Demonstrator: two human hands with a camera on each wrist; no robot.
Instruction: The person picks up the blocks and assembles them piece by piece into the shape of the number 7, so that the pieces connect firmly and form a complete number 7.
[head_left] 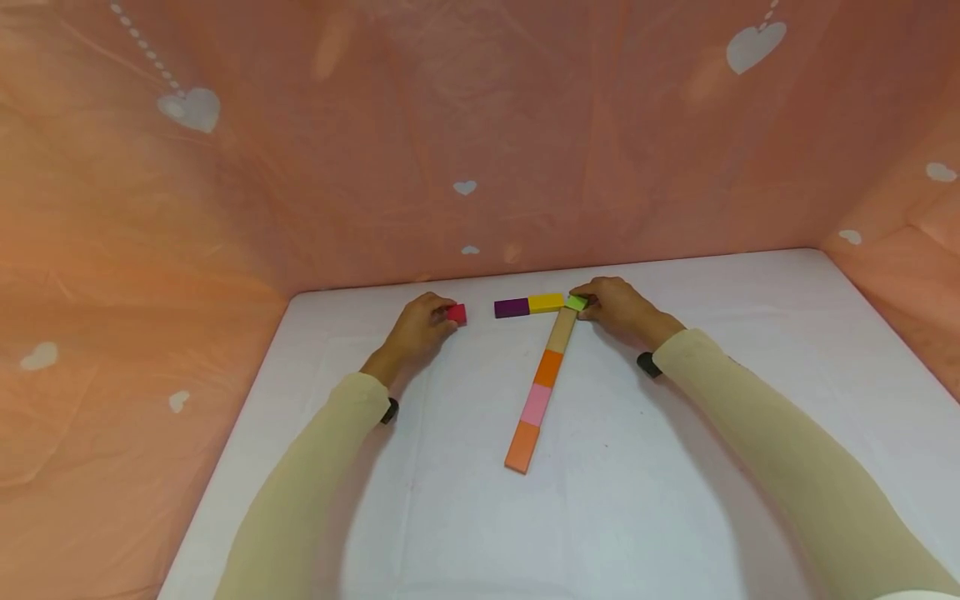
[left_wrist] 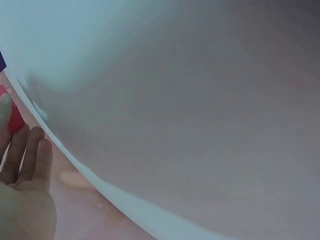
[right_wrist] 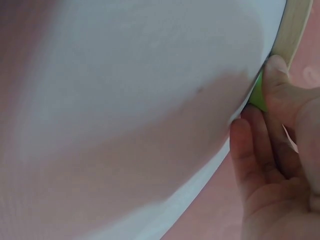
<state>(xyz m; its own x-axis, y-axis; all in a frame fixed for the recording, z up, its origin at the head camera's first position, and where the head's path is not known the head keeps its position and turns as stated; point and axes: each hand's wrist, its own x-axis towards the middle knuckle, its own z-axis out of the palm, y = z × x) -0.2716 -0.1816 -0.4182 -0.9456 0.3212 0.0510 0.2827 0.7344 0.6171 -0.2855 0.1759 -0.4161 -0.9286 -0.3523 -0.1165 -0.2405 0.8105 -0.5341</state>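
My left hand [head_left: 420,327] pinches a red block [head_left: 457,314] between thumb and fingers, a short way left of a purple block [head_left: 512,308]. In the left wrist view the red block [left_wrist: 16,117] shows at the fingertips. On the other side, my right hand [head_left: 618,308] pinches a light green block [head_left: 577,302] at the far end of a yellow block [head_left: 546,303] and a tan wooden block [head_left: 562,330]. The right wrist view has the green block [right_wrist: 258,95] mostly hidden behind the thumb. Purple and yellow lie end to end.
From the tan block a slanting line runs toward me: a dark orange block [head_left: 548,368], a pink block [head_left: 536,404] and a light orange block [head_left: 522,447]. All lie on a white table [head_left: 450,517]. An orange-pink curtain [head_left: 525,125] with white hearts rises behind the far edge.
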